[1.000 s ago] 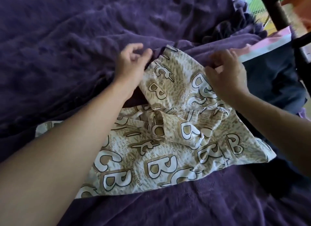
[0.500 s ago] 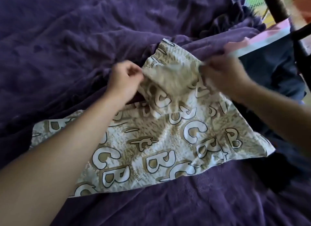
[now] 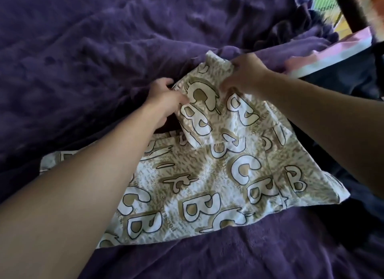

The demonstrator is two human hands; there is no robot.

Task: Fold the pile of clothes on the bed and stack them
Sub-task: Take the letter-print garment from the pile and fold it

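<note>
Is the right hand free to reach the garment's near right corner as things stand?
Probably yes: the right hand grips the printed garment's far edge, and the near right corner lies uncovered on the purple blanket.

Garment: cream/tan fabric, large outlined "B" and "C" letters plus small text print. Lies spread on purple bed blanket, roughly triangular outline, wide hem toward the viewer, narrowing toward the far end. Mostly flat, some creases. Upper section is folded over onto the main body, forming a raised flap with a loose edge on the left side. Far tip bunched. Near-right corner lies flat; left corner partly hidden under a forearm. Garment type can't be determined.
</note>
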